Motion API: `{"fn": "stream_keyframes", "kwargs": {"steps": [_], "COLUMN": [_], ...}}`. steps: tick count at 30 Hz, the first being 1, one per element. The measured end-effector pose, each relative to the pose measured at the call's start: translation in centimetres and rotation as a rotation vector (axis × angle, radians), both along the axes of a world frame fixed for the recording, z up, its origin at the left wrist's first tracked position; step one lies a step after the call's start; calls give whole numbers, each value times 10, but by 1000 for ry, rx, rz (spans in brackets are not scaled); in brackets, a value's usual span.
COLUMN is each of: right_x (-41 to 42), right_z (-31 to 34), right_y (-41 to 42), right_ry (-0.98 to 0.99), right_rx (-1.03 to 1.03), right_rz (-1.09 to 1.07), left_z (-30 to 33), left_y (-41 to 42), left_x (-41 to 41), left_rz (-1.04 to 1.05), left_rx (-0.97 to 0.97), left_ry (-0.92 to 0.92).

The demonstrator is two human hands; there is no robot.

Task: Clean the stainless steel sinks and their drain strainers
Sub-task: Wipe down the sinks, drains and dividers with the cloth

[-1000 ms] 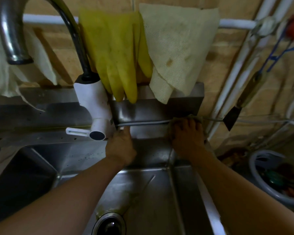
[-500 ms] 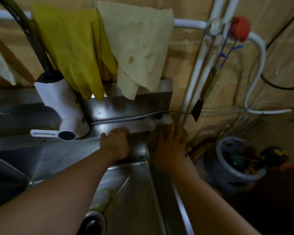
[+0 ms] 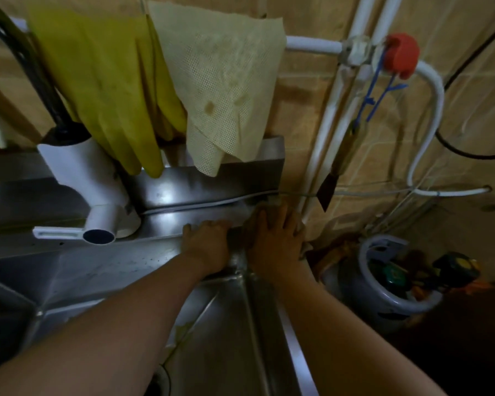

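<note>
The stainless steel sink [image 3: 226,347] fills the lower middle, and the rim of its drain strainer [image 3: 161,380] shows at the bottom edge. My left hand [image 3: 207,247] rests on the sink's back ledge [image 3: 166,221] with its fingers curled under; nothing shows in it. Right beside it, my right hand [image 3: 275,238] lies flat at the ledge's back right corner. It presses down a crumpled cloth [image 3: 304,246] whose edges stick out from under the palm.
A white tap base [image 3: 89,178] with a side lever stands on the ledge at the left. Yellow rubber gloves [image 3: 106,90] and a mesh cloth [image 3: 223,90] hang from a rail above. Pipes with a red valve [image 3: 402,54] and a bucket [image 3: 383,284] are at the right.
The view has swung to the right. My right hand has slid back from the ledge's far corner toward me, ending close beside my left hand.
</note>
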State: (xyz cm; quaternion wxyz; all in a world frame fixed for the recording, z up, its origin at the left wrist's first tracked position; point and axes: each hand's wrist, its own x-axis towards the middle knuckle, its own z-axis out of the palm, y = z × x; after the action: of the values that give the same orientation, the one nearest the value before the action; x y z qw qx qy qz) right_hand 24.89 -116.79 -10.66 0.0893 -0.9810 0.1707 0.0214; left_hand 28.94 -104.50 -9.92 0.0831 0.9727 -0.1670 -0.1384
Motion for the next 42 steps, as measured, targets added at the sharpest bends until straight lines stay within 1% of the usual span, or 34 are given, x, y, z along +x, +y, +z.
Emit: {"fn": "stream_keyframes", "kwargs": {"steps": [2,4,7,9,12,15,18,20,23,25,28,33,39,42], "right_x": [22,33,37,28,-4,-49,-94,-123,-173,-207,-236,-215,-153,-150], "right_z": [0,1,1,0,-1,-3,-1,1,6,5,2,-4,-6,-7], "right_y": [-2,-9,-18,-19,-16,-13,-10,-7,0,4,8,5,-1,-2], "right_ry": [-13,31,89,39,-34,-40,-43,-31,-15,28,78,63,-16,-19], "right_rx": [7,-54,-47,-34,-23,-36,-42,-28,-27,-35,-31,-33,-55,-48], "right_rz": [11,94,145,149,126,117,93,87,59,21,-32,-36,4,6], "left_z": [3,5,2,0,-3,-1,5,7,7,5,1,-6,-3,-2], "left_y": [1,-3,-5,-6,-6,-5,-4,-5,-9,-13,-18,-20,-18,-17], "left_x": [2,0,-1,-3,-4,-1,-7,-24,-66,-89,-108,-108,-103,-105], "left_rz": [-10,-29,-50,-52,-49,-50,-96,-172,-354,-354,-352,-349,-327,-302], "left_rx": [18,53,106,136,134,127,119,52,-67,-152,-163,-103,-129,-136], "left_ry": [7,-10,-49,-52,-64,-35,15,-7,-99,-28,61,140,157,160]}}
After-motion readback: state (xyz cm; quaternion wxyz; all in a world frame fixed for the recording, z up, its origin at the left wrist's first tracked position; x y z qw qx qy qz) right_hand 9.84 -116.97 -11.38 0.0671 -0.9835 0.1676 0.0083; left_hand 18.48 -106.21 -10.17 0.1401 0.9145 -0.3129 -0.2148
